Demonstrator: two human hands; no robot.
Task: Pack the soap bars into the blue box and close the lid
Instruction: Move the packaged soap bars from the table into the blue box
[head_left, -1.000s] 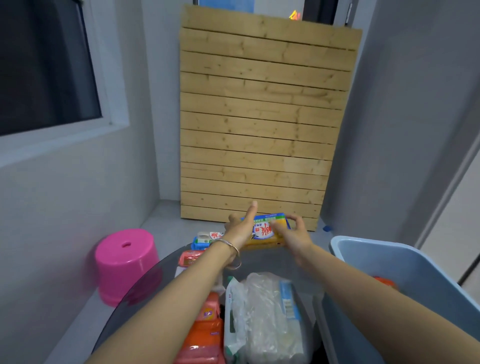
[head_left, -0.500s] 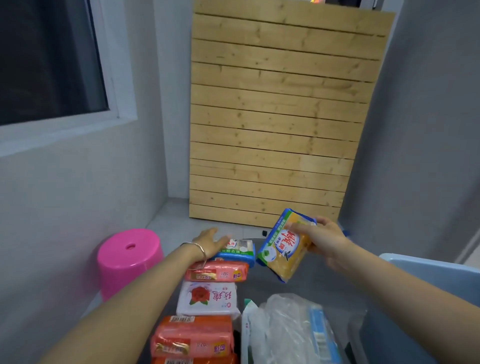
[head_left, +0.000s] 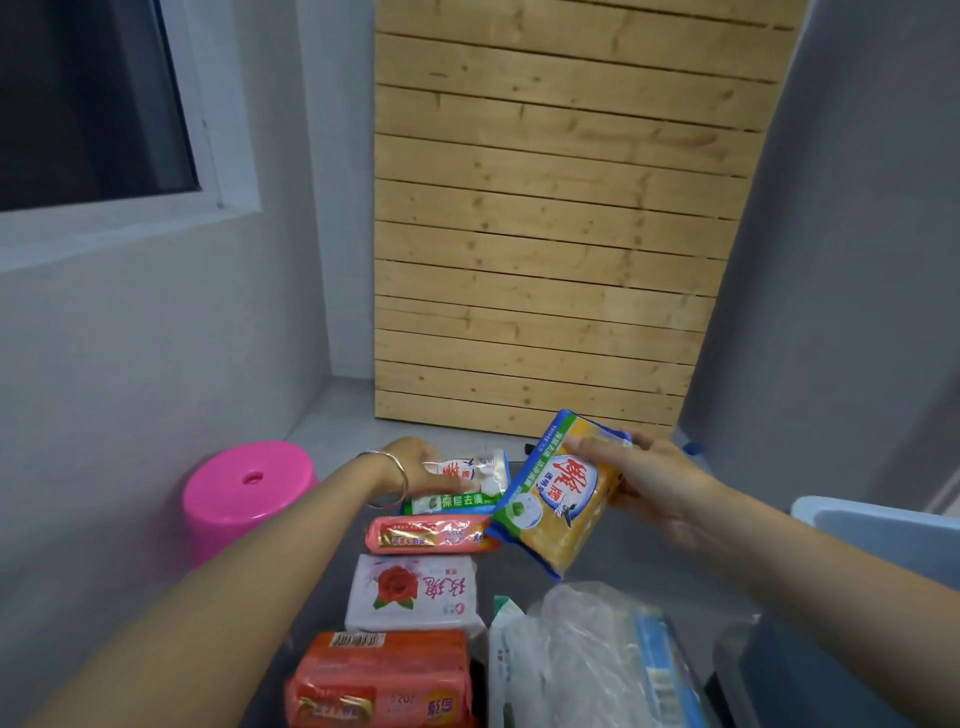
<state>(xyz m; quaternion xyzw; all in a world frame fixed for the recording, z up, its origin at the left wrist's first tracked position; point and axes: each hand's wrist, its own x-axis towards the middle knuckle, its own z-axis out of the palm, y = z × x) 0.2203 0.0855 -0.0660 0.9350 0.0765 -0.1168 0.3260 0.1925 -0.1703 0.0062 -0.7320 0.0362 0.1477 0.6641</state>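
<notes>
A yellow soap bar (head_left: 558, 499) in a blue-edged wrapper, printed with a large red Chinese character on a white oval, is held tilted above the dark table (head_left: 613, 564) — the right hand (head_left: 652, 483) clasps its upper end, thumb on the face. The left hand (head_left: 421, 467), a silver bangle (head_left: 392, 480) at the wrist, lies over a white soap pack (head_left: 475, 470) at the far end of a row, fingers curled onto it; whether it has closed a grip cannot be told. Beneath that pack a green-and-blue pack (head_left: 449, 503) reads 除居去渍 in white. Nearer in the row lie a pink-orange wrapped bar (head_left: 431, 535), a white bar with a red rose (head_left: 413, 592) and red characters, and an orange multipack (head_left: 382, 678) with a barcode. A crumpled clear plastic bag (head_left: 587, 654) sits to the right of the row. The blue box (head_left: 883, 540) stands open at the right edge — only its rim and wall show. A pink stool (head_left: 249, 496) stands on the floor at left, a wooden slat panel (head_left: 561, 218) against the far wall.
</notes>
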